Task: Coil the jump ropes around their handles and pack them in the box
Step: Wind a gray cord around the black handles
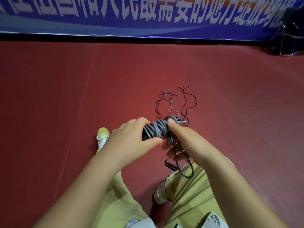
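The jump rope point(157, 129), grey cord wound in close turns round its dark handles, sits up in the air between the person's two hands, above the red floor point(65, 96). The left hand point(131, 137) grips the near end of the bundle, fingers curled over the top and thumb pressed along the underside. The right hand point(182, 139) holds the far end, its thumb laid on the last coils where a loop of cord stands up; its other fingers are hidden beneath. A loose dark loop point(184, 165) hangs down from the bundle over the right knee of the pale green trousers point(189, 195). On the floor just beyond the hands lies a tangle of thin dark and pale ropes point(174, 102), uncoiled. A small dark handle point(170, 164) lies on the floor beside the knee. A yellow shoe point(102, 134) shows left of the left hand, and a blue banner point(148, 17) runs along the far wall.
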### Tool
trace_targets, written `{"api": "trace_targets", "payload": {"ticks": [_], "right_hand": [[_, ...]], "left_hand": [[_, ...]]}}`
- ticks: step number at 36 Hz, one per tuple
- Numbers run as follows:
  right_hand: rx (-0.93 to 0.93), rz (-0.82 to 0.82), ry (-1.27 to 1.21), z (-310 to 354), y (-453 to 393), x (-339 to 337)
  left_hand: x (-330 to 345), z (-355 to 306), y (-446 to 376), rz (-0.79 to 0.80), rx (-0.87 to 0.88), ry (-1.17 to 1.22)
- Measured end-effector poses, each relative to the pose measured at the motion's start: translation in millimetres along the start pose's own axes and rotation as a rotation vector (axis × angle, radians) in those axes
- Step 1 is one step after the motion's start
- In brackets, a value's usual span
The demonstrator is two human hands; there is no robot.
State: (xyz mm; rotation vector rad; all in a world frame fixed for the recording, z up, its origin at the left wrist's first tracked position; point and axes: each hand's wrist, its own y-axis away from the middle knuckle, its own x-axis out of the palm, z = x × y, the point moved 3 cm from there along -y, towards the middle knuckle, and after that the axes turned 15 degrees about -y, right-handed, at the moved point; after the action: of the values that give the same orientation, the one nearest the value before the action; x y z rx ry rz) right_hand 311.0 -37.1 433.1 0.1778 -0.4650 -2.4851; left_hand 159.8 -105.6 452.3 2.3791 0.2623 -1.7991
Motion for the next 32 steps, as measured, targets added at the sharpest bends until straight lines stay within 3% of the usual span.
{"api": "trace_targets", "payload": {"ticks": [6,10,12,19,23,27,32], "right_hand": [[-0.023,0.037,0.037,-1,2,0],[-0.006,0.122,-0.103,1,6,-2],[-0.007,0.151,-0.179,2,8,-3],[-0.189,0.032,-0.111,8,7,-6],[-0.292,0.039,-0.146,10,12,-10],[-0.361,0.099,-0.166,15,17,-10],[-0.407,0.254,-0.057,29,25,-2]], "left_hand": [[4,-2,-1,0.032,-0.012,-0.031],[8,2,-3,0.030,0.006,0.081],[11,1,-3,0.021,0.047,0.028],[9,-12,-4,-0.006,0.150,-0.103],[1,-9,-4,0.214,0.172,0.195],[5,-4,-1,0.525,0.161,0.816],[14,-13,1,0.847,0.296,1.297]]}}
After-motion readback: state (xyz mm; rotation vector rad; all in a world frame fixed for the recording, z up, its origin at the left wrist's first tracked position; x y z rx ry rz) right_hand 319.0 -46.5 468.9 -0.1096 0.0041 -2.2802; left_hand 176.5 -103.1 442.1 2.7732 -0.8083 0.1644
